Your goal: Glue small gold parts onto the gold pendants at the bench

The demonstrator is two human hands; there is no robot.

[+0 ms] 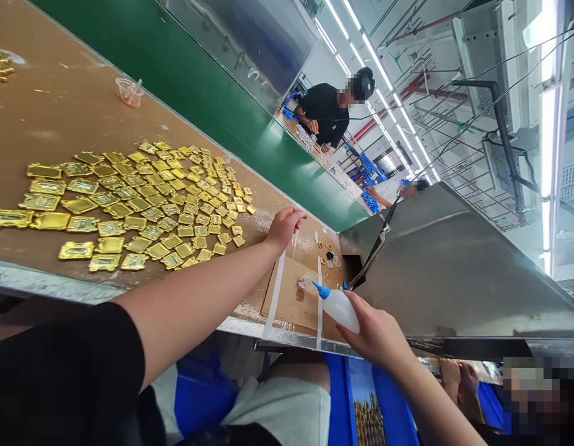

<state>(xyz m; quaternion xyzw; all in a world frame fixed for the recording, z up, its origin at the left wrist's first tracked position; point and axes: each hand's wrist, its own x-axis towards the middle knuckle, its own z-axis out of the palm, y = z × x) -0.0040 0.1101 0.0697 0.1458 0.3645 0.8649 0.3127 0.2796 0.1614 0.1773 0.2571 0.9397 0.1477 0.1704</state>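
Head view: left hand [285,228] is outstretched and curled, hold unclear; right hand [377,331] grips a tilted bottle [341,309].

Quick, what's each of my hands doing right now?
Left hand: loosely curled; can't tell whether it holds anything.
Right hand: closed, holding the blue-tipped white bottle.

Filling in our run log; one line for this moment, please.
left hand: near gold pieces; right hand: holds blue-tipped bottle; nozzle: near cardboard
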